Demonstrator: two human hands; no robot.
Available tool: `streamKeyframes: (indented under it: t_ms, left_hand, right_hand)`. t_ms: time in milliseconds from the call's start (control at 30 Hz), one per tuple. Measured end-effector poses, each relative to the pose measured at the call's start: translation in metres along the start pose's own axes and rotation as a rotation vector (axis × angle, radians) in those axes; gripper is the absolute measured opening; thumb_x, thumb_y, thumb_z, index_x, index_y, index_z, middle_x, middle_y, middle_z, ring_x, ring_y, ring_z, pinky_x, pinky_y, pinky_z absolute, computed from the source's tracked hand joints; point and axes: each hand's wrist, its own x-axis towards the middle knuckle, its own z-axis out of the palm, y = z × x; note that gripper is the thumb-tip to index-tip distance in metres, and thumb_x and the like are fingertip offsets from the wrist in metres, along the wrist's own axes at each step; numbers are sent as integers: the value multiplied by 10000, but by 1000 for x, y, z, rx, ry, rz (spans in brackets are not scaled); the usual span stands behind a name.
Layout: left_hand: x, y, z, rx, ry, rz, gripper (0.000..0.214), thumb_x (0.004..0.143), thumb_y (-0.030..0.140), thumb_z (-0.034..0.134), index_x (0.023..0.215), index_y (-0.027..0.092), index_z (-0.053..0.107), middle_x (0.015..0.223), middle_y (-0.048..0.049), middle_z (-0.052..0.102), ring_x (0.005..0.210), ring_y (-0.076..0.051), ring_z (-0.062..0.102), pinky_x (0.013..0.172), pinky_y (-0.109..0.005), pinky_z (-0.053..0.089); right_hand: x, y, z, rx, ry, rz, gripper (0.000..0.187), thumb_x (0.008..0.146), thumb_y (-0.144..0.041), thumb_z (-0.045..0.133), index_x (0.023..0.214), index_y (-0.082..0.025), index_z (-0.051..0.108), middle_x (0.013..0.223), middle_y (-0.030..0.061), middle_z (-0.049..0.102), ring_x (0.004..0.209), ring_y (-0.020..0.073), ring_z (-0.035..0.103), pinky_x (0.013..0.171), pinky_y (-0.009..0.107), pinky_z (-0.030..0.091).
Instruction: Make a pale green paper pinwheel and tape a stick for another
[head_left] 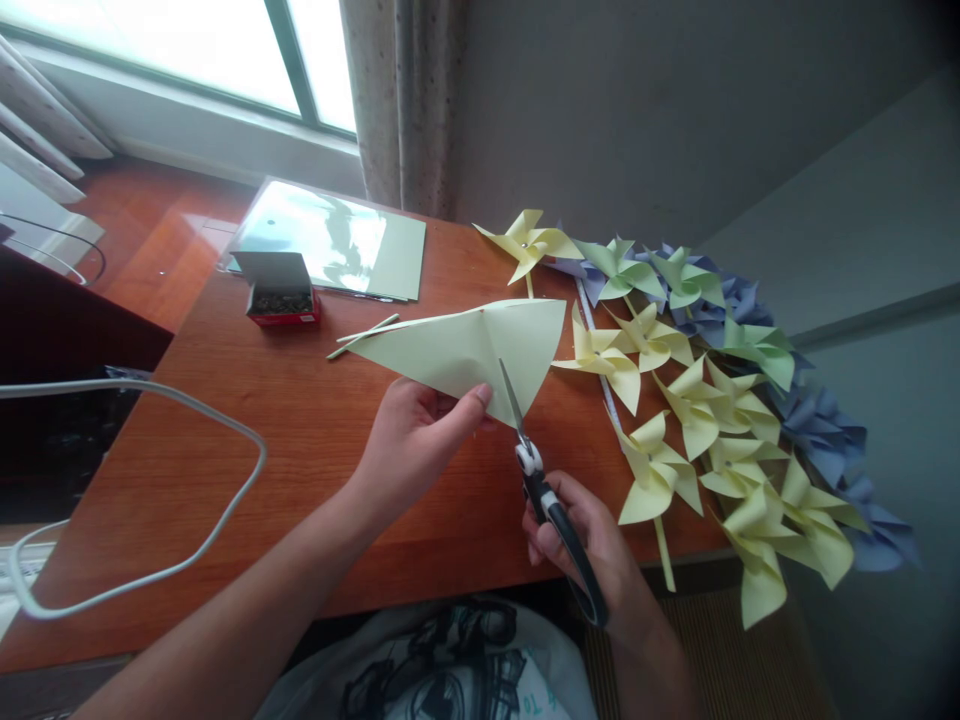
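Note:
My left hand (pixel 427 430) pinches a pale yellow-green sheet of paper (pixel 450 350), thumb on top and fingers underneath. The sheet is folded or curved to a point at the left and held above the table. In my right hand (pixel 577 530) is a pair of scissors (pixel 536 480) with black and white handles. Its blades meet the paper's lower right edge, just right of my left thumb. Whether the blades are parted is hard to see. Two thin pale paper sticks (pixel 364 337) lie beyond the sheet's left tip.
Yellow, green and blue paper pinwheels (pixel 656 465) crowd the table's right side. A small red box (pixel 283 300) of tiny dark pieces stands open at the back left. Behind it lies a clear sleeve (pixel 330 240) with green paper. A white cable (pixel 259 450) loops over the left side.

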Motion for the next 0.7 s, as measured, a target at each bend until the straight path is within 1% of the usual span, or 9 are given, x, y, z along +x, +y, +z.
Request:
streamKeyframes:
  t_ms: [367,533,700]
  left_hand:
    - [0,0,0,-26,-9,16,227,864,213,703,652,133,710,610,-7,708,592,-124,672,547,-163,509]
    - [0,0,0,-39,-7,14,194,851,216,722,677,132,719,610,-7,707,587,-126,667,542,-170,507]
    - [0,0,1,-29,-7,21,209,857,197,705,658,134,710,597,-2,698,583,-122,663,546,-169,507]
  right_hand:
    - [-1,-4,1,29,17,32,500,761,-592,793,914,-173,567,734,-16,587,623,102,515,581,222,430]
    - [-2,-2,1,43,23,26,489,760,-584,799,896,-175,568,712,-23,590,605,92,516,574,208,442]
    - [0,1,1,66,33,23,477,747,-560,818,889,-174,576,705,-24,591,596,90,518,559,201,459]
